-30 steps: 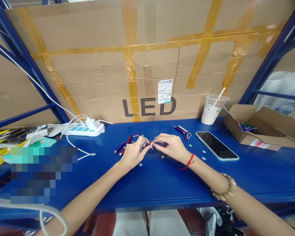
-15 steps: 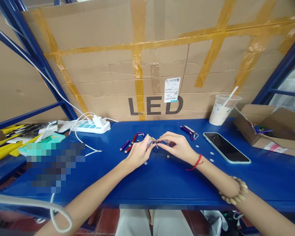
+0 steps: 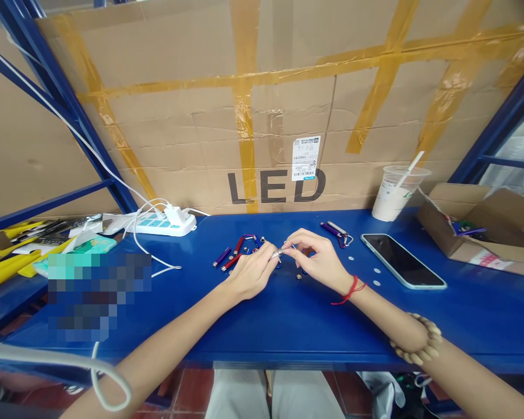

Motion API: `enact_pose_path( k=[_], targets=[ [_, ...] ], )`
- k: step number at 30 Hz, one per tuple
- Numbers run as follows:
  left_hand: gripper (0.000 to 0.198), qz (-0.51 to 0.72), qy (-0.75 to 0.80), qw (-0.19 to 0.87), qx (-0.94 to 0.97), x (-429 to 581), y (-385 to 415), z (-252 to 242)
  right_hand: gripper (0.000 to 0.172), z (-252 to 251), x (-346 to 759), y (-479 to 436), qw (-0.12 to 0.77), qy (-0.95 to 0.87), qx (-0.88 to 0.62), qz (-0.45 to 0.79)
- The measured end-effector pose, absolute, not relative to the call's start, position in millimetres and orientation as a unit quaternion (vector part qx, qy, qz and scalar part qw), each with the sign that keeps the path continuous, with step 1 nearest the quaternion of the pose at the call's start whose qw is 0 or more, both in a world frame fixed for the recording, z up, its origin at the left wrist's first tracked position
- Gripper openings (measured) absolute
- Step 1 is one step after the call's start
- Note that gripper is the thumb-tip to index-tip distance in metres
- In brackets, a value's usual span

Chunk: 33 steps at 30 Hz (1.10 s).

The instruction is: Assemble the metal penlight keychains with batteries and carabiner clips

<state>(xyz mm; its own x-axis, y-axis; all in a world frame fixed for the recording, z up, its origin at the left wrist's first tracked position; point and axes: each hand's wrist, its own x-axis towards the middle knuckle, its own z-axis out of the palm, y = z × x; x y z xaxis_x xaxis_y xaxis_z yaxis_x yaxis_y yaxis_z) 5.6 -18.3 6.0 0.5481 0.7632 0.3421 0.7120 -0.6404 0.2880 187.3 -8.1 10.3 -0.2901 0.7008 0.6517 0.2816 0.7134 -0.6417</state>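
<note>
Wkshp, blue bench point(image 3: 244, 331), lg cardbd panel point(image 3: 179, 145)

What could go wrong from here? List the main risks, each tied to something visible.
1. The small silver piece held in the left hand, with the right hand at its end, could slip and be lost.
2. The loose pale discs beside the phone could be brushed away by the right forearm.
3. The drink cup behind the phone might spill onto it if bumped.

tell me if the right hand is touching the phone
Apart: the head view plainly shows blue table between the right hand and the phone.
</note>
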Motion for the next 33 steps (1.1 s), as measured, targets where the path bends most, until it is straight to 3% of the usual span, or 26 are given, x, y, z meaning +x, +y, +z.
enact_pose_path(
  k=[6,20,28,33],
  targets=[
    [0.028,0.177,0.423,-0.007,0.889,-0.3,-12.1,-2.2,0.024,8.7,190.0,-2.8,0.461,-0.784,-0.335,0.248],
    [0.031,0.23,0.316,-0.124,0.912,0.8,-13.3,-10.1,0.023,6.4,203.4,3.3,0.366,-0.81,-0.377,0.26],
    [0.028,0.259,0.328,-0.134,0.898,3.3,-16.9,-6.5,0.038,13.1,197.5,-5.6,0.367,-0.802,-0.34,0.327],
    [0.029,0.233,0.324,-0.154,0.904,2.7,-15.3,-6.3,0.038,12.2,199.4,-4.0,0.336,-0.822,-0.335,0.313]
  ],
)
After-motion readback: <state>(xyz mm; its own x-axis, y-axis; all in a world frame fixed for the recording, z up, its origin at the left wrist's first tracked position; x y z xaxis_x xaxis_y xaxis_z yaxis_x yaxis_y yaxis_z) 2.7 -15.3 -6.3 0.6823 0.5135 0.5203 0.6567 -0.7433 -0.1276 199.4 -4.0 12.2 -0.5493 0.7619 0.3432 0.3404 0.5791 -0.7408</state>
